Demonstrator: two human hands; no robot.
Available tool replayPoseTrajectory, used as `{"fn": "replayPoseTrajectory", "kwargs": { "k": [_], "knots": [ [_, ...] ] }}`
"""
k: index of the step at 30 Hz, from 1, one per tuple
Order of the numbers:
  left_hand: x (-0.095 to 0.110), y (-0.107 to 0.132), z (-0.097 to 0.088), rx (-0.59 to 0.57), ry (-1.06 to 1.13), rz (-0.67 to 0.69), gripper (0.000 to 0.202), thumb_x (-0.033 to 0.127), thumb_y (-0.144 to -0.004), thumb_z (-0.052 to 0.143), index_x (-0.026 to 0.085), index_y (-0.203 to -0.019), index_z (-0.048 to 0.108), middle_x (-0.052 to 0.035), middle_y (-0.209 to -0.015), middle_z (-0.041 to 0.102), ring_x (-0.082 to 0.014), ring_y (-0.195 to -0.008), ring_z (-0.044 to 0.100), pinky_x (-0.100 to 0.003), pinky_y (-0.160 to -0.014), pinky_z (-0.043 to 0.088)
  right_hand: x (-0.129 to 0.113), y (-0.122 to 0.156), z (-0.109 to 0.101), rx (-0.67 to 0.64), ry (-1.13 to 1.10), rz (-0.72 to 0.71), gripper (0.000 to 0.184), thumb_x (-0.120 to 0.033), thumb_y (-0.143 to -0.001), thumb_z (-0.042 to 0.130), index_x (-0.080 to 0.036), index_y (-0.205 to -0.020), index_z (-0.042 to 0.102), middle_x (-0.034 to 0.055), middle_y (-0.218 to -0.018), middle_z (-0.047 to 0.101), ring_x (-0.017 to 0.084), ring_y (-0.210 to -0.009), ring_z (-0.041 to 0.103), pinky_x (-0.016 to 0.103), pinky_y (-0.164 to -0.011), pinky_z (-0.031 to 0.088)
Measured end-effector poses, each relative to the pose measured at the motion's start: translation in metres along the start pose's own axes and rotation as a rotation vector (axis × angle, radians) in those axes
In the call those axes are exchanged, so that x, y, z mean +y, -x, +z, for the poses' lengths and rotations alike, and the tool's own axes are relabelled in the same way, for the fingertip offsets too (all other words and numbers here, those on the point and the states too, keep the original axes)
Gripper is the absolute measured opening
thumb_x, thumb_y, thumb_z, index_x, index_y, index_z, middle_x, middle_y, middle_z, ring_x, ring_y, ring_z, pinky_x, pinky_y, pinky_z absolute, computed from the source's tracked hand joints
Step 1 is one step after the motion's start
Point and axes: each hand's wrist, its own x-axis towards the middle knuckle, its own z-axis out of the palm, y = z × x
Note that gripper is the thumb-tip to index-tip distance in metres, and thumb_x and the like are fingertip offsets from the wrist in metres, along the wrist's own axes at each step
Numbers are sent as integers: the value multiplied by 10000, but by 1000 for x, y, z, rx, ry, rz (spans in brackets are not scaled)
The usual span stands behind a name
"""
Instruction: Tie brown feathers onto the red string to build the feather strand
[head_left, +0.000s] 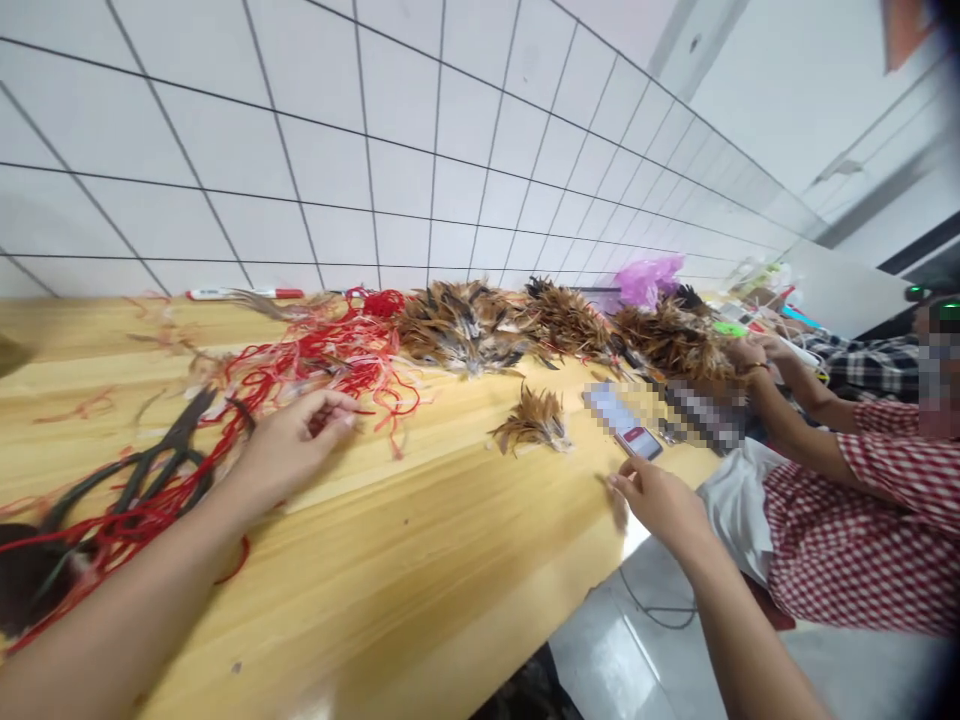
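Note:
My left hand (300, 440) is closed in a pinch, and the end of a red string (365, 412) pokes out from its fingertips. Beneath and beside that forearm lie a pair of dark scissors (161, 460) and a tangle of red strings (262, 375). Over the table's front edge, my right hand (660, 497) has its thumb and fingers pressed together; what they hold, if anything, is too small to make out. A smartphone (626, 425) lies just beyond it. Between my hands, a small bundle of brown feathers (534, 420) rests on the wooden table (405, 540).
Larger feather piles (469, 325) line the back of the table along a tiled wall (397, 160). A red-and-white marker (244, 294) and a pink plastic bag (649, 280) lie there too. At right, a person in a checked garment (862, 530) handles feathers.

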Motion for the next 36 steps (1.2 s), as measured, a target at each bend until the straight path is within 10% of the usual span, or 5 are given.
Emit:
{"fn": "replayPoseTrajectory", "kwargs": {
  "k": [21,31,36],
  "knots": [
    [12,9,-3,21,-100,24,330,462,-812,525,209,-1002,620,9,-892,675,-140,-718,545,-227,-655,403,19,9,33,-20,-111,18,196,-333,-844,474,-208,-815,621,73,-805,686,220,-775,617,279,-608,346],
    [31,19,-3,181,-183,408,215,350,-882,476,195,-950,608,-20,-897,622,-157,-835,546,-271,-774,436,16,8,21,69,-753,-142,283,-482,-802,513,-207,-739,505,-10,-635,501,144,-599,445,273,-583,346],
    [56,35,3,72,27,419,213,336,-878,503,200,-1003,609,-25,-892,628,-158,-813,568,-292,-764,459,-26,16,3,-97,-1216,-306,362,-517,-753,631,-212,-680,450,-51,-585,322,97,-522,261,262,-502,217]
  ]
}}
